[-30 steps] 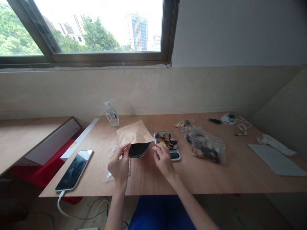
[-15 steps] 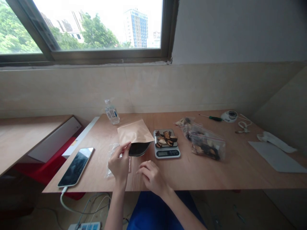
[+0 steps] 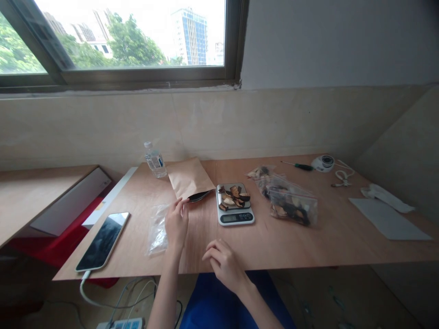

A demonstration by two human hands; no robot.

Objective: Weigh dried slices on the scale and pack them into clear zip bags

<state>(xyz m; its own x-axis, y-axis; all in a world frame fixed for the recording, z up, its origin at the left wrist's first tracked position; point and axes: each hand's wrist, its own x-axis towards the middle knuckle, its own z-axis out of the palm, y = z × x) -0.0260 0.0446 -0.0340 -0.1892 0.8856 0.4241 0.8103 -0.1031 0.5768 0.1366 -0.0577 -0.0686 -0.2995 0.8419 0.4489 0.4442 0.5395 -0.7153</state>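
Note:
A brown kraft paper bag (image 3: 190, 177) lies on the table with its dark-lined mouth toward me. At the near left corner of that mouth, my left hand (image 3: 177, 224) pinches the edge between thumb and fingers. My right hand (image 3: 224, 262) hovers over the table's front edge, fingers loosely bent and somewhat apart, holding nothing. Just right of the bag stands a white kitchen scale (image 3: 236, 220), its display too faint to read. Dried mushroom slices (image 3: 234, 197) are heaped on its plate. Beside my left wrist rests a clear plastic bag (image 3: 158, 230), partly behind the hand.
Zip bags of dried slices (image 3: 291, 208) lie right of the scale. A water bottle (image 3: 156, 161) stands behind the paper bag. A phone (image 3: 103, 242) charges at the left edge. Farther right are a screwdriver (image 3: 303, 167), a dome camera (image 3: 323, 163) and a white sheet (image 3: 387, 219).
The paper bag has gone away from me and down onto the table, its mouth narrower now. My left hand moved forward with it. My right hand shifted slightly back toward me.

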